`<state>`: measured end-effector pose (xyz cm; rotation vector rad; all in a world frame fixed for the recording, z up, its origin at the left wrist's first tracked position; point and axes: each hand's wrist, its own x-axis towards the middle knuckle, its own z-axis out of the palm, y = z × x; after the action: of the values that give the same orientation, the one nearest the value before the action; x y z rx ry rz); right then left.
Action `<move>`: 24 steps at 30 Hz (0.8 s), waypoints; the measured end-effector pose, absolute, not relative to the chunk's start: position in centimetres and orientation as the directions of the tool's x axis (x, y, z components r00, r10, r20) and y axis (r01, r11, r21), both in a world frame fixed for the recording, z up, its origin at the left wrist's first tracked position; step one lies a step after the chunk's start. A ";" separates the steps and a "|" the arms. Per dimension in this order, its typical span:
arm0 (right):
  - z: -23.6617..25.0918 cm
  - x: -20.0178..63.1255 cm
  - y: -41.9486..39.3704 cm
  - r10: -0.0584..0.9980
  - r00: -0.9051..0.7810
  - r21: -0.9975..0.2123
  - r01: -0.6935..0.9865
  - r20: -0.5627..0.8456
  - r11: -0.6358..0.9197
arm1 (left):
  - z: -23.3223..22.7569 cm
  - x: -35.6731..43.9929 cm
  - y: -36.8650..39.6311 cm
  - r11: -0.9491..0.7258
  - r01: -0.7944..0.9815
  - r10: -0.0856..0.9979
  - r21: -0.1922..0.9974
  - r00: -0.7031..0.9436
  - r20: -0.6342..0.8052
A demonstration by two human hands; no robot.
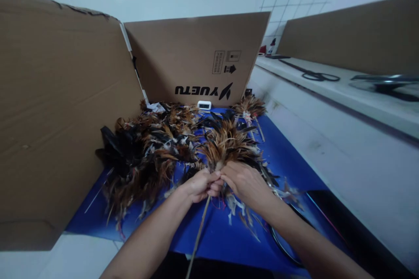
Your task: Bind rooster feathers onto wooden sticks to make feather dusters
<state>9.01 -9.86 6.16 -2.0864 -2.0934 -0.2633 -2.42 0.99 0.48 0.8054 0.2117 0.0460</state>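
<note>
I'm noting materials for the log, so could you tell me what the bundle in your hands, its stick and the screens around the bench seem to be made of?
Bundle: real feathers by the look, brown and black with a slight sheen. Stick: thin, pale, matt, possibly bamboo or cane. Screens: plain brown corrugated cardboard, creased, with printed shipping marks.

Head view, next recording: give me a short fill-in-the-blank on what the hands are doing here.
1. Both hands, left hand and right hand, grip a bundle of ____ on a thin stick.
2. The work surface is covered by a ____ mat.
3. The upright cardboard behind reads ____, upside down.

Missing: feathers; blue; YUETU
</note>
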 end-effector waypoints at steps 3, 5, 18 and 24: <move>5.5 9.6 -10.4 0.960 0.034 -0.138 0.990 0.277 0.004 | 0.3 -2.4 1.0 0.690 0.030 0.135 0.724 0.976 -0.168; 5.1 10.0 -10.7 0.951 0.074 -0.226 0.974 0.301 -0.004 | 0.2 -2.3 1.1 0.696 0.029 0.137 0.718 0.975 -0.173; 5.7 12.9 -13.7 0.911 0.406 -0.774 0.600 0.074 -0.204 | 0.5 -2.5 1.4 0.749 0.015 0.118 0.663 0.981 -0.155; 5.9 13.9 -13.0 0.686 0.601 -0.656 0.717 0.410 -0.236 | 0.5 -2.5 1.1 0.732 0.054 0.099 0.679 0.978 -0.185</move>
<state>13.89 -13.02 5.95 -1.9628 -1.1149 -0.0449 -2.52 1.13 0.46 0.7500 0.2149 0.0252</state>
